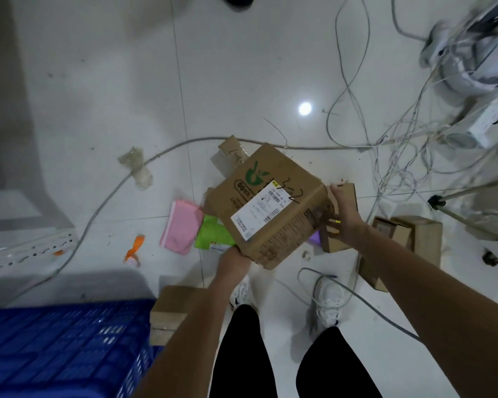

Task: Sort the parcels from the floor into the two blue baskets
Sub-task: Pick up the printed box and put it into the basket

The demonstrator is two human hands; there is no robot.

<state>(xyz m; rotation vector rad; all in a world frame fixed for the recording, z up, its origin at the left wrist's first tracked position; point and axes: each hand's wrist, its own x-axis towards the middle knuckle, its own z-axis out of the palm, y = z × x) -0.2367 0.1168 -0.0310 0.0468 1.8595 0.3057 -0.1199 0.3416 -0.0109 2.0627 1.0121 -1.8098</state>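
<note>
Though the view is wide, a lot is cut off: the blue basket (66, 349) shows only one corner at the bottom left of frame, and only one basket is in view. A brown box (170, 307) beside its rim is half hidden behind the left forearm. The left hand (235, 258) sits under the lower corner of the cardboard box (270, 205), fingers hidden beneath it, so their spread can't be told; the hand bears the box from below. The right hand (342, 209) lies against the box's right side, fingers fairly straight and pressed flat on the cardboard, thumb near the top edge. Box is held tilted, up off the floor (112, 96), above the parcel pile.

Box markings: green fruit-like logo, white shipping label (260, 209) with barcodes, print too small to read. Black handwriting by the label, looks like "3-2", not sure. Printed letters starting "CH" on the left face, rest hidden by the label.

On the floor under the box: pink mailer (181, 225), green mailer (213, 234), both partly covered. A cardboard flap (232, 150) with illegible scrawl pokes out behind the box. More brown parcels (406, 237) lie right of the right hand, partly behind the forearm. Tangled white cables (385, 139) run along the upper right of the floor.
</note>
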